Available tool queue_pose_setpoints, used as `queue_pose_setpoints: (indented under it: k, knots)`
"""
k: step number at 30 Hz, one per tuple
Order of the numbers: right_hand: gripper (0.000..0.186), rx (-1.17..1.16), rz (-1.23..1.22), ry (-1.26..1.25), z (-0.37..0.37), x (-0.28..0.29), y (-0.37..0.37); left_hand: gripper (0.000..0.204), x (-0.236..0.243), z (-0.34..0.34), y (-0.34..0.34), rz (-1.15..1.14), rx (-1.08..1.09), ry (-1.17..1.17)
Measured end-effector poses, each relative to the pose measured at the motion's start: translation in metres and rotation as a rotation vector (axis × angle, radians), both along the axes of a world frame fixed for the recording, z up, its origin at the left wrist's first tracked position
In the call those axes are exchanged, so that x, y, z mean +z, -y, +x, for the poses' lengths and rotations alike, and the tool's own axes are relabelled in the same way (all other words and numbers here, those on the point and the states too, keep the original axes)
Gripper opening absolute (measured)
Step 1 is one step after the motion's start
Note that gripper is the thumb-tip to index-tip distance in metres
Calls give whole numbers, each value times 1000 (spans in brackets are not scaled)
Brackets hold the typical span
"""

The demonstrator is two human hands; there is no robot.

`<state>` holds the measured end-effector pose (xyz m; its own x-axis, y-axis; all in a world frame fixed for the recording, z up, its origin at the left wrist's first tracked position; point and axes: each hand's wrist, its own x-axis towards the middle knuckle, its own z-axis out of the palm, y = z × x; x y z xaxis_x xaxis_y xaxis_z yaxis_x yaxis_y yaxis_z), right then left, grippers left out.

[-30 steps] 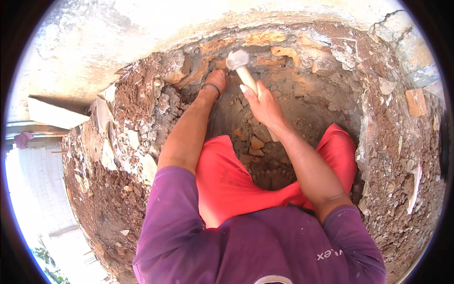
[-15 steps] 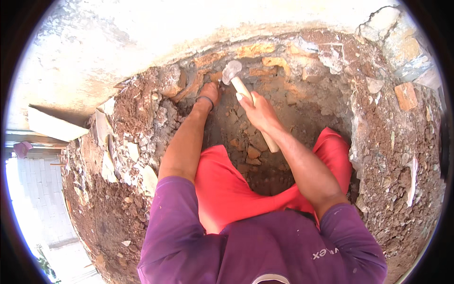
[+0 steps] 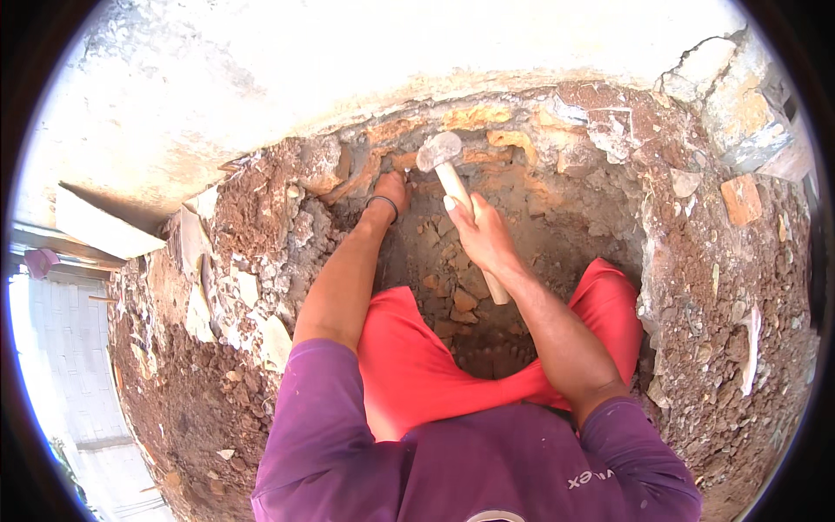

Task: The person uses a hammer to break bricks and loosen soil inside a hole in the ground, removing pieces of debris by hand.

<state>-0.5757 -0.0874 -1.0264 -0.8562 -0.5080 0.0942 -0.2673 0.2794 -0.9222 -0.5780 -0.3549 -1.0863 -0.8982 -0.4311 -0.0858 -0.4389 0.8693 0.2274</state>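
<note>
My right hand (image 3: 485,237) is wrapped round the pale wooden handle of a club hammer (image 3: 451,179). The hammer's grey, dusty head lies at the far end, over the dug pit (image 3: 548,226) and close to the exposed brickwork (image 3: 474,117) at the foot of the wall. To the left of the hammer head, my left hand (image 3: 390,189) is closed low against the broken masonry, a dark band round its wrist. Whatever its fingers grip is hidden; only a tiny pale spot shows beside them. A small gap separates the hammer head from that hand.
A whitewashed wall (image 3: 287,78) rises beyond the pit. Broken stones (image 3: 464,300) lie in the pit between my red-clad legs. Loose brown soil (image 3: 200,383) with rubble banks up on both sides. A brick piece (image 3: 741,200) sits at the right, and a bent pale sheet (image 3: 104,224) leans at the left.
The whole scene sits a little lower in the picture. The hammer head has shifted slightly relative to the brickwork, while my left hand keeps its place against the masonry.
</note>
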Motion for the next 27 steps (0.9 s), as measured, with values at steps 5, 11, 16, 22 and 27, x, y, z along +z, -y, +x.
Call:
queue_pose_setpoints:
  k: [5, 11, 16, 22, 27]
  knots:
    - [43, -5, -421, 9, 5, 54, -8, 35, 8, 12, -11, 88, 81, 45]
    - [46, 199, 238, 224, -21, 4, 16, 37, -26, 14, -6, -5, -10, 10]
    - [46, 156, -113, 59, -2, 67, -6, 35, -7, 13, -8, 81, 81, 70]
    - [42, 151, 26, 86, -8, 10, 14, 35, -9, 11, -14, 79, 102, 55]
    - [47, 142, -3, 79, -14, 51, -5, 34, -5, 17, -14, 69, 140, 35]
